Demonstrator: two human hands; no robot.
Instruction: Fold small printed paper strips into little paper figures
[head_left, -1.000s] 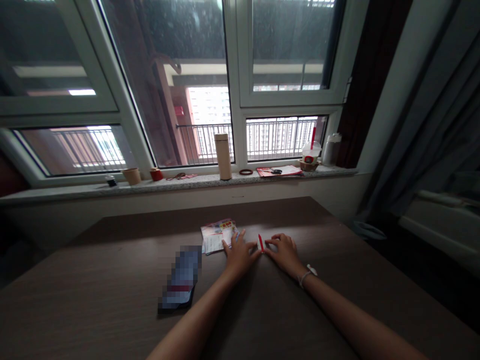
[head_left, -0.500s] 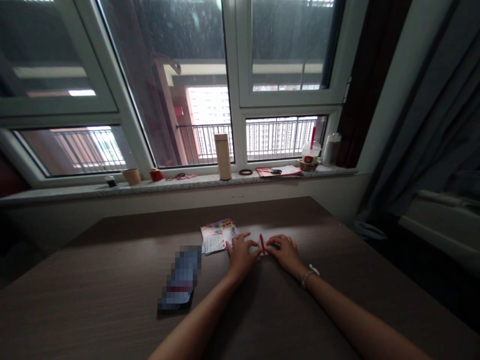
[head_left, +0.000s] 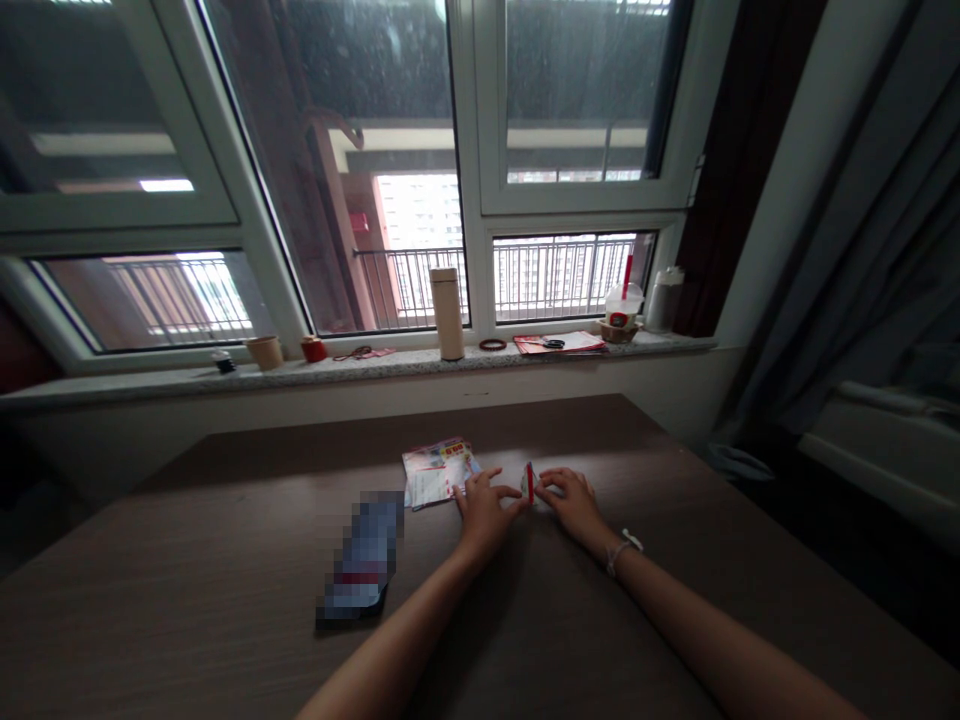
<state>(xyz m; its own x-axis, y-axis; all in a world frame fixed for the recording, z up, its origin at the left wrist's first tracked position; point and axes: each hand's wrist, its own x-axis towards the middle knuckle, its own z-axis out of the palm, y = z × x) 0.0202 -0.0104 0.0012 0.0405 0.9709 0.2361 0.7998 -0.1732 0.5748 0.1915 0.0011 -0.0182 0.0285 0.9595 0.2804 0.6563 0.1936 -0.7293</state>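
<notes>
As left hand (head_left: 487,515) pinches folded paper (head_left: 529,484), right hand (head_left: 576,508) likewise, brown table (head_left: 225,560) below

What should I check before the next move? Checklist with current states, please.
1. Small red-and-white piece between the left hand and right hand: ok, fingertips at both sides.
2. Firm pinch by each hand: cannot tell, too small in view.
3. Left hand clear of the loose papers: cannot tell, fingers overlap their edge in view, contact unclear.
4. Left forearm clear of the pixelated dark object: ok, a narrow gap shows.
5. Drink cup away from the work: ok, on the windowsill.
</notes>
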